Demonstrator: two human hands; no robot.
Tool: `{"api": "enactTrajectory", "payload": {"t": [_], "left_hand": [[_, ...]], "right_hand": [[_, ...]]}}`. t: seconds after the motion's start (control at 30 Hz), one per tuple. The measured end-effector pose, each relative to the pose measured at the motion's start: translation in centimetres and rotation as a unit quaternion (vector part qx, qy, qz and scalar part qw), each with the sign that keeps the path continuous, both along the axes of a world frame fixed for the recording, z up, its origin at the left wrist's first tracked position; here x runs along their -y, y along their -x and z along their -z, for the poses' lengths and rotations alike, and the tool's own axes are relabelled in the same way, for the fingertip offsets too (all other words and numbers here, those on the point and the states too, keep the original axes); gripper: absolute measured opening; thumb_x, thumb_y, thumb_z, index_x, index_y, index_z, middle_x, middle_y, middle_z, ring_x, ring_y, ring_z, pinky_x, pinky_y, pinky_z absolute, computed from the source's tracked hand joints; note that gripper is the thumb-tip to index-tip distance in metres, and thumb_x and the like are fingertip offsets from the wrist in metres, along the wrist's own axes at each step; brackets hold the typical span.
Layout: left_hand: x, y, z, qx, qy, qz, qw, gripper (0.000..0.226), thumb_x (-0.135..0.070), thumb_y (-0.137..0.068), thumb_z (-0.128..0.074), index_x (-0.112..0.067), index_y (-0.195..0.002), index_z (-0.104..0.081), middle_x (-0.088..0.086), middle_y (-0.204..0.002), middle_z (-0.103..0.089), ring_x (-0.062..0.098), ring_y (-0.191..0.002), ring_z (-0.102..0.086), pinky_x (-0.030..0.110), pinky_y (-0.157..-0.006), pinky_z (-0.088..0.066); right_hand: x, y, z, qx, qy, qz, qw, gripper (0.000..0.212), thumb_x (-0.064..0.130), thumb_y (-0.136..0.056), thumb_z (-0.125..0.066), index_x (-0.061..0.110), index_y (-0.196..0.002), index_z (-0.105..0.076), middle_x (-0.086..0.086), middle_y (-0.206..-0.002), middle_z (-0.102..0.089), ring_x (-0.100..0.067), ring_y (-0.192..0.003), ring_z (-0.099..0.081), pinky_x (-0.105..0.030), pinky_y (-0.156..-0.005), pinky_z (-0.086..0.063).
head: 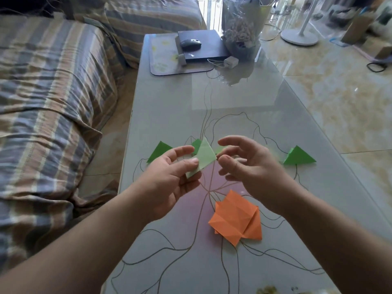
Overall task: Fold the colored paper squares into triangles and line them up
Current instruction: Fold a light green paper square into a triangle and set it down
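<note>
Pale green paper (202, 159) is held above the glass table (244, 107), pinched between thumb and fingers of the left hand (169, 177). The right hand (248, 164) hovers beside it, fingers loosely curled, empty. Orange papers (236, 219) lie below; green triangles (299, 157) rest beyond.

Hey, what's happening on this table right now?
A person is folding paper at a glass table. The left hand pinches a pale green paper piece above the tabletop, while the right hand hovers beside it, fingers loosely curled. Dark green folded triangles lie in a row beyond; orange paper squares wait nearer.
</note>
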State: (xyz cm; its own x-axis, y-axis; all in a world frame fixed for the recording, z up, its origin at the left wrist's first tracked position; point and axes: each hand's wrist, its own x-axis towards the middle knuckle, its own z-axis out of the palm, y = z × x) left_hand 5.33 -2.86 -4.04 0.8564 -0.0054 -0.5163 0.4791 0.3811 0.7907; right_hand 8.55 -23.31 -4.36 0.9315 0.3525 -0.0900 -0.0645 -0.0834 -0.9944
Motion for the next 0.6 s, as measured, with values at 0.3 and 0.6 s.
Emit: {"api": "enactTrajectory", "payload": {"t": [0.3, 0.6], "left_hand": [[1.0, 0.4, 0.2, 0.022, 0.024, 0.022, 0.999, 0.026, -0.005, -0.099, -0.060, -0.015, -0.122, -0.068, 0.010, -0.087, -0.069, 0.015, -0.065, -0.062, 0.034, -0.072, -0.058], [1.2, 0.0, 0.5, -0.029, 0.152, 0.015, 0.988, 0.034, -0.010, -0.083, -0.066, -0.011, -0.116, -0.070, 0.010, -0.091, -0.068, 0.013, -0.066, -0.061, 0.032, -0.074, -0.059]], "right_hand": [[-0.9, 0.7, 0.8, -0.043, -0.021, 0.000, 0.999, 0.034, 0.016, -0.088, -0.077, 0.024, -0.121, -0.071, 0.004, -0.104, -0.074, -0.024, -0.082, -0.066, -0.035, -0.075, -0.055], [-1.0, 0.1, 0.4, -0.027, -0.057, -0.020, 0.998, 0.021, 0.026, -0.078, -0.085, 0.029, -0.096, -0.075, -0.001, -0.094, -0.071, -0.020, -0.081, -0.063, -0.039, -0.078, -0.052]]}}
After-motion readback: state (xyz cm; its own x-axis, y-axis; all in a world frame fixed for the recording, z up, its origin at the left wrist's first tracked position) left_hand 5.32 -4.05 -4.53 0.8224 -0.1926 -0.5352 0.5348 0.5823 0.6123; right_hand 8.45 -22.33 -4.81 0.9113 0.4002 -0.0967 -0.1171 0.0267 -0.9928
